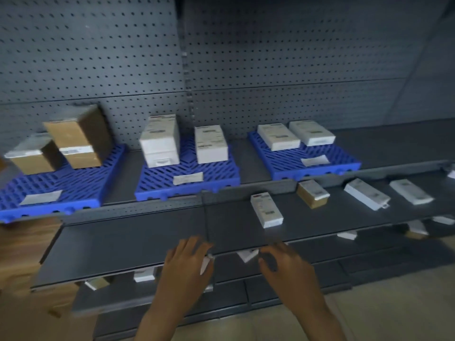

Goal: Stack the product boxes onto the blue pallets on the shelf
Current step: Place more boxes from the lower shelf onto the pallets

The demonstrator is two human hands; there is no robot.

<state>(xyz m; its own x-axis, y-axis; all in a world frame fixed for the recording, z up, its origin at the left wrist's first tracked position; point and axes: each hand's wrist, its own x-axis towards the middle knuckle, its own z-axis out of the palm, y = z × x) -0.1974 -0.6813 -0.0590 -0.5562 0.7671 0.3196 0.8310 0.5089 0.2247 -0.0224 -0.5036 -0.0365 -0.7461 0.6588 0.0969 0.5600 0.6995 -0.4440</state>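
Observation:
Three blue pallets sit on the upper shelf: the left pallet (73,190) carries two brown boxes (78,136), the middle pallet (211,175) white boxes (160,141), the right pallet (278,166) two flat white boxes (278,136). On the grey shelf below lie loose boxes: a white one (267,209), a brown one (312,196) and two more white ones (366,196). My left hand (189,263) and right hand (285,264) hover over the front edge of that shelf, fingers loosely spread, holding nothing.
A grey pegboard wall (221,57) backs the shelves. Lower shelves (157,299) hold several small boxes, partly hidden. White paper labels (188,178) lie on each pallet. A wooden floor (19,267) shows at the left.

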